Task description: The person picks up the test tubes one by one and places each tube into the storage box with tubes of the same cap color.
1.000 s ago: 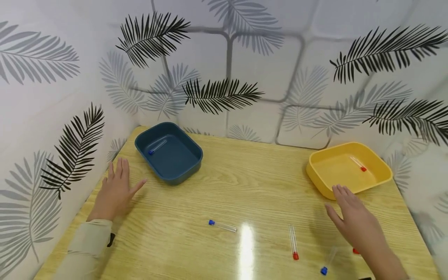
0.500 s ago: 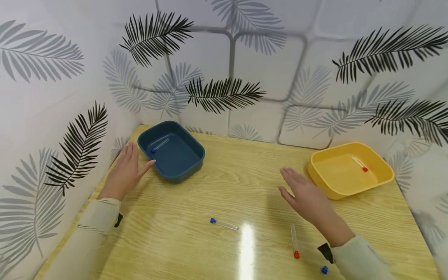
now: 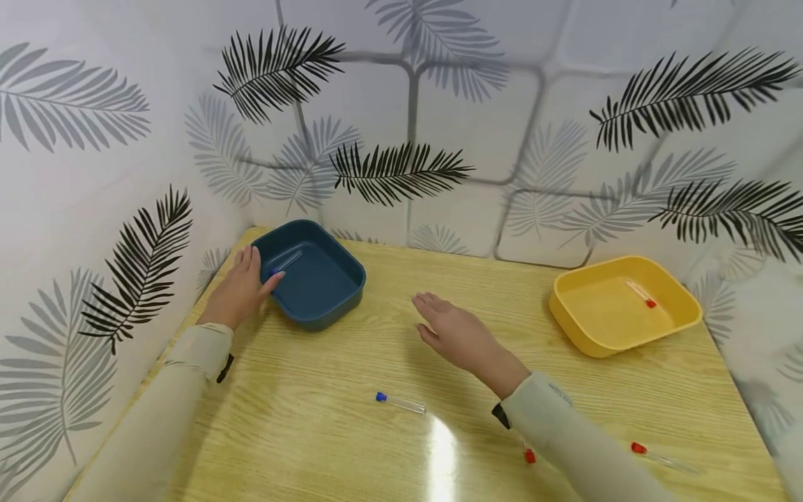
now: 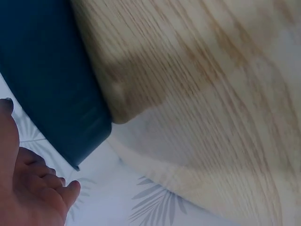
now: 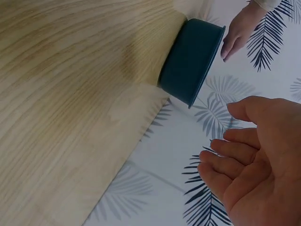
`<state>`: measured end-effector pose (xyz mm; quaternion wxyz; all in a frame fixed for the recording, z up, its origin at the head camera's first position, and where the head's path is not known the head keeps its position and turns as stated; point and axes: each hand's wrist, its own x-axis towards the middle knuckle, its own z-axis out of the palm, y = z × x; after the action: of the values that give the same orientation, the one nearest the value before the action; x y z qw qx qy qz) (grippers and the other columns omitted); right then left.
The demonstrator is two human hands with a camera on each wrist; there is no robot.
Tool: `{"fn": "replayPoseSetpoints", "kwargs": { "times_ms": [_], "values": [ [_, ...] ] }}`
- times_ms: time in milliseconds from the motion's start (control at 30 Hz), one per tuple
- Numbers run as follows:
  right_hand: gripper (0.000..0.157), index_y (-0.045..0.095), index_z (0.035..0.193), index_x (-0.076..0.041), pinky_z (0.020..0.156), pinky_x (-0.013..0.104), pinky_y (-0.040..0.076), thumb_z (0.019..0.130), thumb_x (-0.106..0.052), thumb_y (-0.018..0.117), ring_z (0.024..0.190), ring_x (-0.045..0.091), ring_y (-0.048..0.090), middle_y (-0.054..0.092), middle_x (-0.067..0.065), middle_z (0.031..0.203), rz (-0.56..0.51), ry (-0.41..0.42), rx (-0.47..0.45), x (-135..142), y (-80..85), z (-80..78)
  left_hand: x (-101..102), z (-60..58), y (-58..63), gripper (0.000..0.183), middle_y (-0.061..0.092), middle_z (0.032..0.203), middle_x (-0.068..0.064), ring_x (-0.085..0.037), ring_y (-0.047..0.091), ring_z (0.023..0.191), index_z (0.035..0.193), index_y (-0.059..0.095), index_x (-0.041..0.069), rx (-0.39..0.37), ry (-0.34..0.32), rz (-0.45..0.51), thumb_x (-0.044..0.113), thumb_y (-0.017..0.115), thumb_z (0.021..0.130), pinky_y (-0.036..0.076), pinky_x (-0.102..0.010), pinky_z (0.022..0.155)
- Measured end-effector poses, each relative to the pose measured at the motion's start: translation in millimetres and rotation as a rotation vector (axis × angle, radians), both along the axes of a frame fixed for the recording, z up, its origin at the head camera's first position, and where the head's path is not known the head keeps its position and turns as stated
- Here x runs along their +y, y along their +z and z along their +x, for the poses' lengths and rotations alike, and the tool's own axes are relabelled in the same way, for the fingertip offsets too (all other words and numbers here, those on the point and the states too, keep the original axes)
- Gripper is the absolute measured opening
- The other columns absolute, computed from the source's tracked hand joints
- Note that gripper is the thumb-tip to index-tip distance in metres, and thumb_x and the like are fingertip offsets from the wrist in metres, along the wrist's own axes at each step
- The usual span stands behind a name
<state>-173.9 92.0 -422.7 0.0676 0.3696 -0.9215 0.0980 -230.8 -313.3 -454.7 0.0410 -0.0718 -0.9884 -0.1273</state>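
Note:
My left hand (image 3: 241, 289) is at the near-left rim of the dark blue tray (image 3: 323, 310), its fingers relaxed and its thumb overlapping the rim in the head view. Inside that tray lies a clear test tube with a blue cap (image 3: 289, 261). My right hand (image 3: 461, 338) hovers over the middle of the table, empty, fingers loosely extended toward the blue tray. In the right wrist view its palm (image 5: 254, 174) shows nothing held. Nearest below it, a blue-capped test tube (image 3: 401, 403) lies on the wood.
A yellow tray (image 3: 577, 321) at the right holds a red-capped tube (image 3: 643, 294). Another red-capped tube (image 3: 665, 459) lies front right. My right forearm covers most of one more, leaving its red cap (image 3: 530, 455) visible. Patterned walls border the wooden table (image 3: 314, 418) behind and at both sides.
My right hand has swept left from beside the yellow tray to mid-table. My left hand has moved forward and right, up to the blue tray's rim. The right sleeve now covers the front blue-capped tube.

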Motion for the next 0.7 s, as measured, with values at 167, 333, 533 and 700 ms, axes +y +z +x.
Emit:
{"fn": "replayPoseSetpoints", "kwargs": {
  "times_ms": [167, 333, 533, 700],
  "values": [
    [0.051, 0.036, 0.135, -0.005, 0.092, 0.033, 0.039, 0.091, -0.026, 0.05, 0.125, 0.021, 0.033, 0.037, 0.01, 0.136, 0.037, 0.02, -0.038, -30, -10.3, -14.2, -2, -14.0, -3.8, 0.083, 0.004, 0.141, -0.031, -0.042, 0.005, 0.129, 0.136, 0.003, -0.012, -0.061, 0.034, 0.018, 0.053, 0.03, 0.091, 0.017, -0.054, 0.099],
    [0.053, 0.032, 0.137, -0.006, 0.093, 0.032, 0.038, 0.092, -0.028, 0.047, 0.128, 0.021, 0.027, 0.032, 0.009, 0.139, 0.077, 0.025, -0.039, -56, -20.5, -30.1, -7, -28.5, -9.9, 0.085, 0.003, 0.14, -0.033, -0.044, 0.006, 0.128, 0.135, 0.001, -0.014, -0.089, 0.07, 0.046, 0.053, 0.028, 0.091, 0.017, -0.055, 0.099],
    [0.055, 0.029, 0.138, -0.004, 0.102, 0.032, 0.026, 0.092, -0.025, 0.048, 0.131, 0.023, 0.02, 0.026, 0.012, 0.142, 0.146, 0.051, 0.026, -79, -31.3, -44.5, -5, -36.3, -8.9, 0.083, 0.005, 0.139, -0.035, -0.046, 0.008, 0.126, 0.135, 0.002, -0.015, -0.113, 0.087, 0.068, 0.049, 0.03, 0.092, 0.022, -0.056, 0.096],
    [0.051, 0.03, 0.138, -0.005, 0.103, 0.032, 0.023, 0.093, -0.024, 0.045, 0.132, 0.023, 0.018, 0.024, 0.011, 0.143, 0.182, 0.09, 0.026, -91, -35.9, -49.7, -2, -39.3, -7.8, 0.072, 0.012, 0.136, -0.035, -0.045, 0.019, 0.122, 0.133, 0.008, -0.017, -0.065, 0.07, 0.06, 0.037, 0.036, 0.095, 0.03, -0.054, 0.09]
  ]
}}
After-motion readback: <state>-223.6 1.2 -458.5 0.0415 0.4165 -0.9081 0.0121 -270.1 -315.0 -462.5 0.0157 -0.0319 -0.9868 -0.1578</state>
